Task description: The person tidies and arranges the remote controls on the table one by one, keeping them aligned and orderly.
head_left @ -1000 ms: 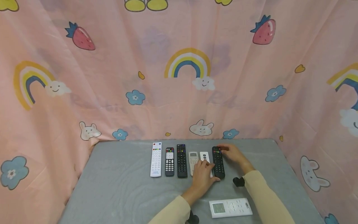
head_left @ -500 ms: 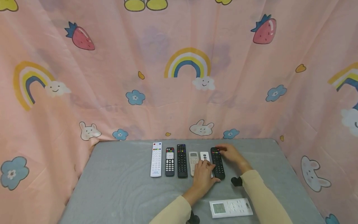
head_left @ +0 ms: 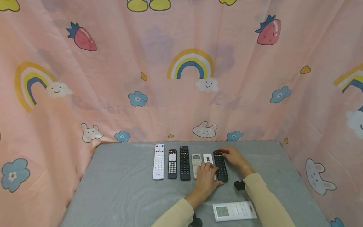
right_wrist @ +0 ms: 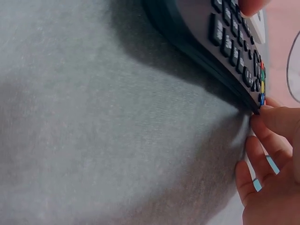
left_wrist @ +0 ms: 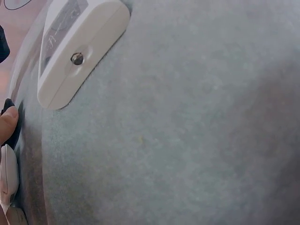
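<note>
A black remote control [head_left: 220,165] with colored buttons lies at the right end of a row of remotes, tilted slightly, its top to the left. My right hand [head_left: 233,156] pinches its top end between thumb and fingers, as the right wrist view also shows. Curled over a small white remote [head_left: 207,157], my left hand [head_left: 204,178] holds the black remote's lower left part. Its thumb [left_wrist: 8,123] is at the bottom end, and a fingertip [right_wrist: 251,4] is at the keys' side. The left hand hides most of the small white remote.
Left of it stand a cream remote [head_left: 195,160], a long black remote [head_left: 184,164], a shorter black-and-white remote [head_left: 172,164] and a long white remote [head_left: 158,162]. Near the front, a white remote with a screen [head_left: 234,211] lies sideways on the grey cloth [head_left: 122,189]. A pink curtain [head_left: 181,110] hangs behind.
The black remote's top end has shifted slightly left and toward me, and my right hand has moved left with it. The left hand has stayed nearly still.
</note>
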A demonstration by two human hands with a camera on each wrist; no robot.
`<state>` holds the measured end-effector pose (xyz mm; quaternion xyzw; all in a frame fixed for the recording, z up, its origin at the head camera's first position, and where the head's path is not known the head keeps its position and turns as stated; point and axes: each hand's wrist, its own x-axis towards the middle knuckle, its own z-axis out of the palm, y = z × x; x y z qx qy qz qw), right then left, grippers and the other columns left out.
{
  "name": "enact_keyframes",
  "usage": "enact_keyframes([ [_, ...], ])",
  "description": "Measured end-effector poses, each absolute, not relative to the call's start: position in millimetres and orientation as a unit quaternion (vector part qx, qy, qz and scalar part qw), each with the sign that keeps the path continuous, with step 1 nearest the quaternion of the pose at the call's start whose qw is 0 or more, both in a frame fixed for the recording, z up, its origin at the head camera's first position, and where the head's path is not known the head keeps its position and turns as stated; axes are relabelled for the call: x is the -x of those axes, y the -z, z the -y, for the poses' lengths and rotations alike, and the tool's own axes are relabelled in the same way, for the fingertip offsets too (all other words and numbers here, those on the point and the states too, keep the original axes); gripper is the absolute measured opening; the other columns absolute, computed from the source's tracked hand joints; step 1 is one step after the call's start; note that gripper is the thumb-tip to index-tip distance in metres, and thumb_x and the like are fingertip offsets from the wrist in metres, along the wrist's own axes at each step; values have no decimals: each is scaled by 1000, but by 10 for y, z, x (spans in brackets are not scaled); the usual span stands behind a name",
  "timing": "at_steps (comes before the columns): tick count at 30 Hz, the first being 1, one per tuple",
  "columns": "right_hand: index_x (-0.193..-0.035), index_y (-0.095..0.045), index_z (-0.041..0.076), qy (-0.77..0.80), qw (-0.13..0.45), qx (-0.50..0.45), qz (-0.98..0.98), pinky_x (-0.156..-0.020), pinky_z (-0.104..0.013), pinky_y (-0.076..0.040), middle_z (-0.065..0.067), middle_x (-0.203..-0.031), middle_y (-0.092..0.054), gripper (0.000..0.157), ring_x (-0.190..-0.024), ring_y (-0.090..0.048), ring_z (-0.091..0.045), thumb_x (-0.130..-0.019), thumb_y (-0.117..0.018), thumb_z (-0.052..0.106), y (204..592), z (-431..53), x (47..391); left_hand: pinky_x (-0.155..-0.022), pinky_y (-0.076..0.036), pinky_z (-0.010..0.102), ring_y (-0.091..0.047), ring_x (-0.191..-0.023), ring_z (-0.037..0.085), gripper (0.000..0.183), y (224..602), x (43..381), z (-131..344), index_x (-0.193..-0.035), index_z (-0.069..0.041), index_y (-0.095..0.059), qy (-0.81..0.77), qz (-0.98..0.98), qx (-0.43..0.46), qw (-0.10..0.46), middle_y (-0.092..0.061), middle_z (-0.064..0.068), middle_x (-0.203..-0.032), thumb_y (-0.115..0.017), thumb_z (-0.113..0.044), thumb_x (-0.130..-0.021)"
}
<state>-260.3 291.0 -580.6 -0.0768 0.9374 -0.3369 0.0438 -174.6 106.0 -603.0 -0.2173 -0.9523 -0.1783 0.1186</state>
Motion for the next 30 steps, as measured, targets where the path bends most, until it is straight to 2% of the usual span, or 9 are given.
enact_keyframes([
  [9,-123,-65,-4,322,10,82,-943,-100,-60,-44,-24,-118,-65,34,-113,-58,-43,-91,-53,-3,5818,-2869,2600,-89,-41,26,-46,-104,10,61,5991,1745,-1064,-117,-26,-71,167,959,207,97,-57,-8,-115,-80,-62,-68],
  [16,-126,-62,-4,324,32,64,-943,-105,-59,-43,-25,-127,-62,34,-121,-55,-44,-94,-50,-2,5796,-2865,2582,-88,-41,26,-46,-101,9,59,5976,1758,-1014,-116,-27,-71,182,953,220,101,-59,-8,-113,-82,-60,-69],
  [20,-128,-60,-4,331,42,58,-941,-106,-59,-42,-26,-131,-60,34,-125,-53,-45,-97,-49,1,5715,-2896,2517,-82,-42,22,-49,-96,7,51,5909,1755,-917,-116,-27,-70,229,934,254,98,-62,-9,-110,-84,-50,-73],
  [24,-127,-61,-6,339,21,79,-937,-104,-60,-43,-28,-129,-61,32,-123,-55,-46,-98,-50,2,5635,-2945,2422,-77,-42,15,-52,-95,5,45,5822,1717,-796,-119,-27,-68,268,911,304,73,-63,-9,-110,-82,-38,-78],
  [30,-126,-61,-7,346,11,115,-931,-98,-58,-48,-27,-125,-64,31,-116,-59,-44,-98,-53,3,5531,-3005,2234,-78,-42,13,-52,-94,3,39,5749,1605,-605,-121,-26,-68,282,887,364,33,-63,-9,-109,-77,-34,-84],
])
